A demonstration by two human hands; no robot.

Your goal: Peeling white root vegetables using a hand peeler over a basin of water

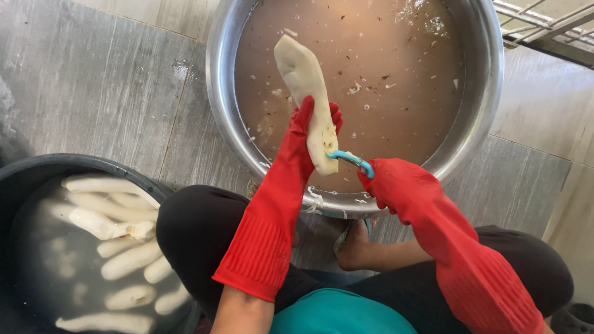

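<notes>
Two basins [489, 93], one peeler [352, 161], two red gloves [278, 210].

Grey streaked floor tiles [105, 80]; metal grate [544, 25] top right

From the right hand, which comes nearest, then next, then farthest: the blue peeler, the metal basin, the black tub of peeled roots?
1. Blue peeler: held in the right hand.
2. Metal basin: its rim just beyond the hand.
3. Black tub: far left, holding peeled roots.

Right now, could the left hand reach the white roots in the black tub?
Probably yes, but not freely. The tub sits close beside the left knee with nothing over its peeled roots. However, the left hand is gripping a root over the metal basin, so it would need to let go first.
</notes>
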